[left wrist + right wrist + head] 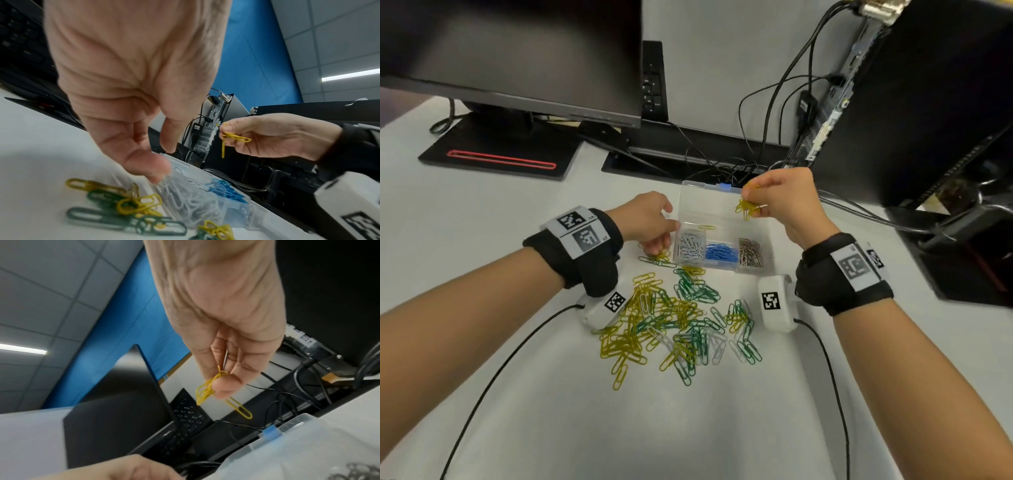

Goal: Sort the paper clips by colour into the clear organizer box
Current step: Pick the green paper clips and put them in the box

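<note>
The right hand (pixel 787 205) pinches a small bunch of yellow paper clips (pixel 745 208) between thumb and fingertips, the other fingers curled in behind; the clips dangle loose below the pinch, one hanging lower than the rest in the right wrist view. It holds them above the far, larger section of the clear organizer box (pixel 690 205), probably so they can be dropped straight in where a lone yellow clip (pixel 707 227) already lies. The left hand (pixel 650 222) sits at the box's near-left corner with its fingers loosely bent and nothing between them — thumb and fingertips seem to touch the wall, most likely to steady the light box, though the blur in the left wrist view leaves the contact uncertain. Along the near row the box holds white clips (pixel 691 246) on the left, blue clips (pixel 721 254) in the middle and dark metallic clips (pixel 751 253) on the right, each in its own compartment, so three colours look sorted. On the white table (pixel 722 411), just in front of the box and between the forearms, lies the unsorted pile (pixel 674 318) — mostly yellow and green with some white mixed in, many overlapping, so a good share of the sorting remains. Behind the box are a monitor (pixel 517 54), a tangle of cables (pixel 722 164) and a black computer case (pixel 928 102).
</note>
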Motion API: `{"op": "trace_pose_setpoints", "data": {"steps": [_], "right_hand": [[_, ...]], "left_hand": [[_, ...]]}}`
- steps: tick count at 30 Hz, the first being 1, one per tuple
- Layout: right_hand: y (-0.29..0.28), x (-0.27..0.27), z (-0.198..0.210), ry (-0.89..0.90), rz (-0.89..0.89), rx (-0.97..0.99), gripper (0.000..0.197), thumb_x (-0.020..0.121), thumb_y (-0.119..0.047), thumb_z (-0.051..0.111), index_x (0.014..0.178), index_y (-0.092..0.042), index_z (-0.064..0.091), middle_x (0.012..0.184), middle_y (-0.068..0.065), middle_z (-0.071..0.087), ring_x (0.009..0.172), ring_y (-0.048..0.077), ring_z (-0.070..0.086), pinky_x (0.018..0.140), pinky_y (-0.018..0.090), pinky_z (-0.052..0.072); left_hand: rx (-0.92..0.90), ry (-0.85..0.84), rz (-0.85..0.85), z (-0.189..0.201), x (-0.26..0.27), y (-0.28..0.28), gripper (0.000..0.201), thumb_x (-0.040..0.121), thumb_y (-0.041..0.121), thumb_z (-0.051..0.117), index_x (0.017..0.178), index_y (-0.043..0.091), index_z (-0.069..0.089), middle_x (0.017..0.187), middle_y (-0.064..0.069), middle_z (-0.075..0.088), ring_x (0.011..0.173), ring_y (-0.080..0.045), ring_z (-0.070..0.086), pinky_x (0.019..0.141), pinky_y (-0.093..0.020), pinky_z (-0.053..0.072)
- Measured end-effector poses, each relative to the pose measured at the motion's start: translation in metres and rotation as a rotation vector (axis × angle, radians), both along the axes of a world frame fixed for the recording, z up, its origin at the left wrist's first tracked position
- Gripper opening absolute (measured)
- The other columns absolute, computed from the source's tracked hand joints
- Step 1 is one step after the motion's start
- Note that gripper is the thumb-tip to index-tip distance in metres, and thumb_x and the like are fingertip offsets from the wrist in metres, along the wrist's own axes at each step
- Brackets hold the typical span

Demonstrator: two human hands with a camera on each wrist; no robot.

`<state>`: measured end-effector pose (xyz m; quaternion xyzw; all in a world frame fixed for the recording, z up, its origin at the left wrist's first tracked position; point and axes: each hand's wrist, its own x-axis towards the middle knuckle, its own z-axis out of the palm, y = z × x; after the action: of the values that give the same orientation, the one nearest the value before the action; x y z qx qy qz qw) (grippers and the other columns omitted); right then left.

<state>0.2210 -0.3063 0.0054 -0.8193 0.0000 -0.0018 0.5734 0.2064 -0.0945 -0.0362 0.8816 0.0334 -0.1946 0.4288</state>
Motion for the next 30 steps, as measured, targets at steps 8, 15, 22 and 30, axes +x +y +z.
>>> {"op": "trace_pose_setpoints", "data": {"steps": [8,15,22,30], "right_hand": [[0.021,0.037,-0.030,-0.092,0.002,-0.213,0.011,0.078,0.003,0.071,0.070,-0.003,0.068,0.066,0.010,0.063,0.055,0.019,0.063,0.049,0.019,0.052],[0.013,0.036,-0.044,-0.145,0.169,-0.421,0.008,0.075,0.004,0.073,0.076,-0.004,0.071,0.072,0.007,0.065,0.059,0.004,0.058,0.059,0.005,0.050],[-0.008,0.030,-0.037,-0.112,0.209,-0.689,0.022,0.076,0.012,0.061,0.073,-0.006,0.074,0.069,0.001,0.064,0.063,0.007,0.057,0.072,0.024,0.052],[0.005,0.017,-0.018,-0.034,0.268,-0.756,0.027,0.082,0.011,0.049,0.080,-0.005,0.071,0.079,0.006,0.066,0.085,0.023,0.066,0.081,0.032,0.055]], "left_hand": [[0.016,-0.006,-0.043,-0.002,0.011,-0.008,0.042,0.094,0.010,0.056,0.130,0.003,0.037,0.067,-0.012,0.066,0.043,-0.015,0.052,0.041,-0.022,0.045],[-0.008,0.016,-0.040,-0.005,0.012,-0.008,0.038,0.094,0.008,0.056,0.127,0.003,0.039,0.065,-0.012,0.064,0.040,-0.014,0.050,0.043,-0.024,0.044],[-0.028,0.036,-0.034,-0.008,0.014,-0.008,0.033,0.094,0.007,0.055,0.123,0.004,0.040,0.063,-0.014,0.064,0.040,-0.015,0.049,0.045,-0.027,0.044],[-0.037,0.047,-0.027,-0.008,0.015,-0.007,0.030,0.094,0.008,0.054,0.121,0.005,0.041,0.061,-0.013,0.063,0.039,-0.014,0.048,0.045,-0.027,0.045]]}}
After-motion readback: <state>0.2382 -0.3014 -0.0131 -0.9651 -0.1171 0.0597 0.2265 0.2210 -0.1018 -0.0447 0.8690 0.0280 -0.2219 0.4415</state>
